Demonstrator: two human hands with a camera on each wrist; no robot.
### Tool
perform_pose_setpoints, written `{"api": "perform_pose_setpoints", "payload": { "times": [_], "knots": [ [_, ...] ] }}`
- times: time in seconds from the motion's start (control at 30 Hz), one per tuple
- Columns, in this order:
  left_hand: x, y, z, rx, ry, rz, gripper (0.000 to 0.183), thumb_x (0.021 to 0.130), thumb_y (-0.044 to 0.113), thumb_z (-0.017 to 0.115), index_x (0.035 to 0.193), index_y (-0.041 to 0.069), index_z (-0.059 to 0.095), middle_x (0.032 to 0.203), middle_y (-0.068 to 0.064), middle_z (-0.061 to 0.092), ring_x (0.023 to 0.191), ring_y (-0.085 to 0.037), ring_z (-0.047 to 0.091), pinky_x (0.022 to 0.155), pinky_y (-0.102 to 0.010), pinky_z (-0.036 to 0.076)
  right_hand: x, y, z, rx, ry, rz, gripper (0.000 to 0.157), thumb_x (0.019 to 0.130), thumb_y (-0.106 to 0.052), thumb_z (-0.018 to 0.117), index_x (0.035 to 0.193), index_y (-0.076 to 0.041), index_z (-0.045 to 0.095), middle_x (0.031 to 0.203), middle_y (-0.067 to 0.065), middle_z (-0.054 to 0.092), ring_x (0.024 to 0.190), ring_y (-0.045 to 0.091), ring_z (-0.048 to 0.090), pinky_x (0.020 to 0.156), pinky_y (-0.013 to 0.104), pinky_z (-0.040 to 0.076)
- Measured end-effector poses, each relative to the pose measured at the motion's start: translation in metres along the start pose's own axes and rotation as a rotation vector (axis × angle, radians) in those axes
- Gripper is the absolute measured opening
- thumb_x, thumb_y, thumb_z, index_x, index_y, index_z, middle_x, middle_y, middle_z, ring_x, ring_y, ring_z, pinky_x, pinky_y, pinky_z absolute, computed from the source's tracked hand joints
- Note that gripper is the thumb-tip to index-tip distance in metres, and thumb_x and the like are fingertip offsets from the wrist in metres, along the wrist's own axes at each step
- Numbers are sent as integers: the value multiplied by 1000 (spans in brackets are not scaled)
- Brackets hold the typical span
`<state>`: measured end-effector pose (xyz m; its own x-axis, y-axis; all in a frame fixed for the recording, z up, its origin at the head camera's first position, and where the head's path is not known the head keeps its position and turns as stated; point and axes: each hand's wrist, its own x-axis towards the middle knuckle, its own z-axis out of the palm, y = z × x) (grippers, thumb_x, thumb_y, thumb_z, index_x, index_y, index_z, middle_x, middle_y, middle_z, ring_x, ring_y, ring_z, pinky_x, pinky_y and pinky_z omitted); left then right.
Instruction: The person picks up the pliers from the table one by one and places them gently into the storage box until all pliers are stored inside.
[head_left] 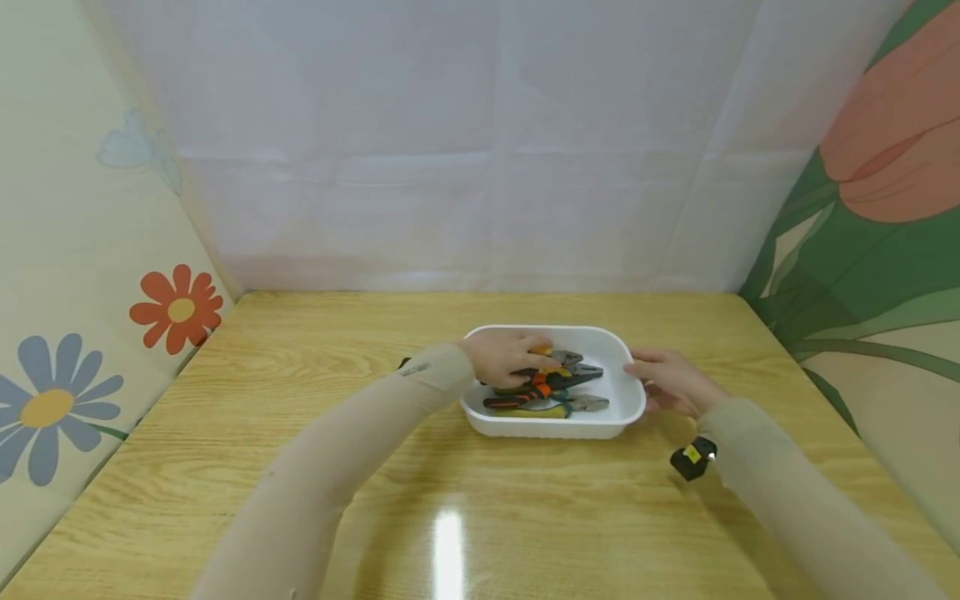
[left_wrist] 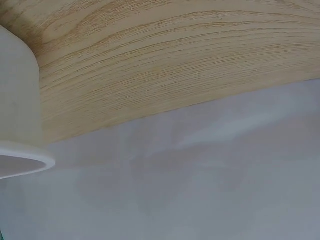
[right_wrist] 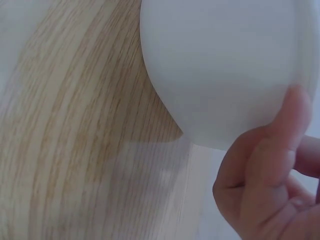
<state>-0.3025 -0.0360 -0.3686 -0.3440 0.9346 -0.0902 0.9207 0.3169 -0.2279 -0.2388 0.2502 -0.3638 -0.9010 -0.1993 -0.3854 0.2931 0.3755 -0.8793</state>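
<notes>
A white plastic basin (head_left: pixel 555 428) stands on the table and holds several pliers. Inside it, my left hand (head_left: pixel 506 358) reaches over the left part of the pile, its fingers spread across the handles and partly covering them. Long-nose pliers (head_left: pixel 573 380) with black and orange handles lie under and beside these fingers. Nearest the front wall are pliers with yellow handles (head_left: pixel 536 412). At the basin's right end my right hand (head_left: pixel 671 379) grips the rim. In the right wrist view, a fingertip (right_wrist: pixel 297 95) of this hand touches the outer wall.
The wood-grain table (head_left: pixel 300 350) reaches back to a pale cloth wall (head_left: pixel 375 208). Flower-printed panels (head_left: pixel 52 400) stand on both sides. A small black device (head_left: pixel 692 460) sits at my right wrist. The left wrist view shows table, cloth and a basin corner (left_wrist: pixel 20 100).
</notes>
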Motion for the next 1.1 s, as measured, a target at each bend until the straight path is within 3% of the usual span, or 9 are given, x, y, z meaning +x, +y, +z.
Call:
{"api": "perform_pose_setpoints", "payload": {
  "times": [0.57, 1.1],
  "knots": [
    [8, 3, 2, 39, -29, -4, 47, 101, 38, 49, 147, 31, 45, 148, -5, 40, 134, -22, 39, 107, -34, 36, -2, -1, 2, -3, 3, -4, 60, 101, -13, 47, 150, 8, 18, 104, 17, 58, 74, 17, 61, 62, 30, 55],
    [13, 3, 6, -52, -111, -71, 51, 101, 38, 49, 150, 27, 40, 152, -5, 38, 138, -22, 36, 111, -33, 30, -2, 0, 1, -26, 10, 6, 60, 102, -15, 46, 151, 7, 19, 111, 22, 56, 74, 17, 60, 60, 28, 54]
  ]
}}
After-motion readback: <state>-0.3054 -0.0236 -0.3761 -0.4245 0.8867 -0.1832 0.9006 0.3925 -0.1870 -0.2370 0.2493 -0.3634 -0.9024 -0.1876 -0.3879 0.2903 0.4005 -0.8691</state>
